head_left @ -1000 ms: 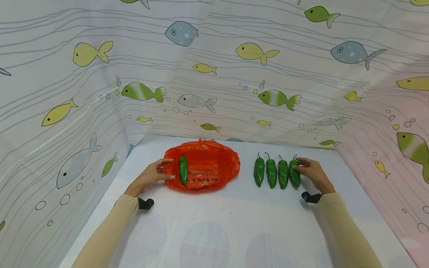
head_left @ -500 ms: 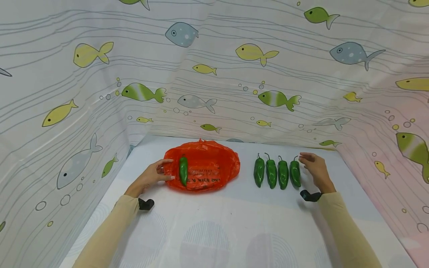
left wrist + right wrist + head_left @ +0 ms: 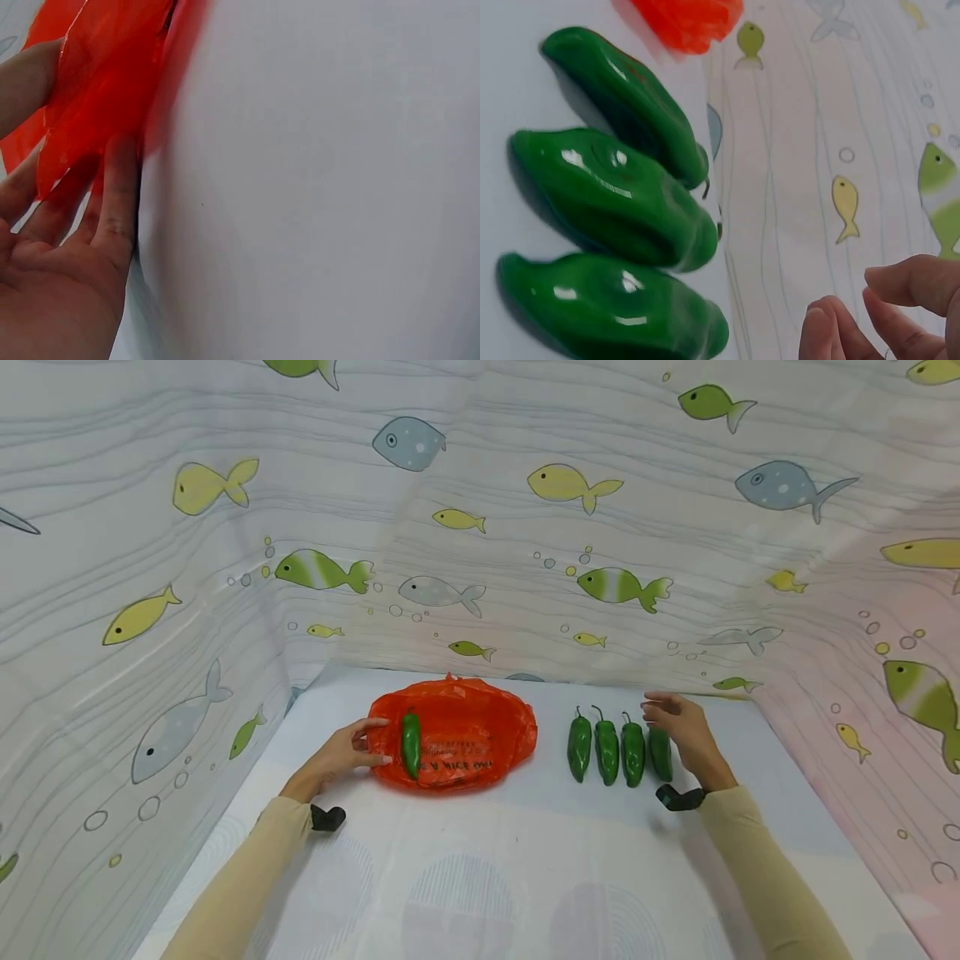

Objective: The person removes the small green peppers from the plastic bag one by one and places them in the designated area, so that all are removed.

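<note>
An open red plastic bag (image 3: 517, 735) with dark print lies spread on the table, with one green chili pepper (image 3: 411, 743) inside near its left side. My left hand (image 3: 341, 756) rests against the bag's left edge, thumb and fingers spread apart. In the left wrist view, the red film (image 3: 105, 82) partly covers the fingertips of that hand. To the right of the bag, several glossy green peppers (image 3: 607, 750) lie side by side, stems away from me. My right hand (image 3: 686, 735) hovers over the rightmost pepper (image 3: 660, 752), hiding its stem end; nothing is between its loosely bent fingers (image 3: 915, 281).
The white table (image 3: 465, 877) has faint circle patterns. Fish-printed sheets (image 3: 480, 602) rise as walls at the back and on both sides. Each wrist wears a small black camera mount, such as the right mount (image 3: 678, 797).
My right hand first drew back from the rightmost pepper to the right, then came back left over its top. The left hand, bag and peppers stay in place.
</note>
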Tool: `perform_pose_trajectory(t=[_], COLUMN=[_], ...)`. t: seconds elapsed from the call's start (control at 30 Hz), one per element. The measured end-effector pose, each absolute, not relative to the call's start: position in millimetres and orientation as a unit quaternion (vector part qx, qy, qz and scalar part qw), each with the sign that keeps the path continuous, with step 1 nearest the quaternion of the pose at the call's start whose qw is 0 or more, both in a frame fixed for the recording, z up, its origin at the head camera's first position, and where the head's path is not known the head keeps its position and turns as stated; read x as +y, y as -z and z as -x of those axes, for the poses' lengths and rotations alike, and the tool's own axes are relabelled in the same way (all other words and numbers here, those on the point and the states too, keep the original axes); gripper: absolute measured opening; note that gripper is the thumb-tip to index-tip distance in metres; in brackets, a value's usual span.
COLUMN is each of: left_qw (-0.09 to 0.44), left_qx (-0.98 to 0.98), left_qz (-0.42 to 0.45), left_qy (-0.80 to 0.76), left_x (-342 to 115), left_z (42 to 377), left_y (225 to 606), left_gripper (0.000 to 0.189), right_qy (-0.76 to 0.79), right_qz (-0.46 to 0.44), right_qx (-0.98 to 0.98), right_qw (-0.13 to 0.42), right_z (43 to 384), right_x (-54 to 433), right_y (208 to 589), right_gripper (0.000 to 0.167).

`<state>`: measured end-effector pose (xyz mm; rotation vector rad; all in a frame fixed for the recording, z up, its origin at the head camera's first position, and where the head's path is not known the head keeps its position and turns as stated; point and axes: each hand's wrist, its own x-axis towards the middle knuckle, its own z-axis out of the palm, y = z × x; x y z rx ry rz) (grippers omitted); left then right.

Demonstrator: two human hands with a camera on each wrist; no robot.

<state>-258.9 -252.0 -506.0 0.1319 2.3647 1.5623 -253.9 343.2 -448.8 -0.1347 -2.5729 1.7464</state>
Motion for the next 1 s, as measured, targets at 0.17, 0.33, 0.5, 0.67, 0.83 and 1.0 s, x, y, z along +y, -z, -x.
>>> perform_pose_trajectory(t=[0.17,0.33,0.5,0.67,0.83,1.0], left_qw=[0.153,0.145,0.149,0.150,0.151,0.148], left_qx=[0.824,0.822,0.825,0.823,0.819,0.821], left_qz=[-0.047,-0.051,-0.048,-0.048,-0.047,-0.057], left_qy=[-0.544,-0.548,-0.542,-0.545,-0.552,-0.549], left_x=[-253,-253,-253,-252,-252,-254], left_z=[255,257,260,260,260,261], left_y=[509,509,508,507,508,511], left_gripper=[0.081,0.081,0.082,0.081,0.080,0.080], right_qy=[-0.574,-0.586,-0.588,-0.592,-0.609,-0.628], right_qz=[0.026,0.001,-0.019,-0.044,-0.045,-0.061], right_qx=[-0.818,-0.810,-0.809,-0.804,-0.791,-0.775], right_qw=[-0.012,-0.013,-0.022,-0.036,-0.040,-0.044], right_z=[254,259,268,272,276,280], right_x=[328,314,299,280,257,232], right_y=[450,452,451,445,439,434], right_gripper=[0.052,0.051,0.049,0.048,0.046,0.042])
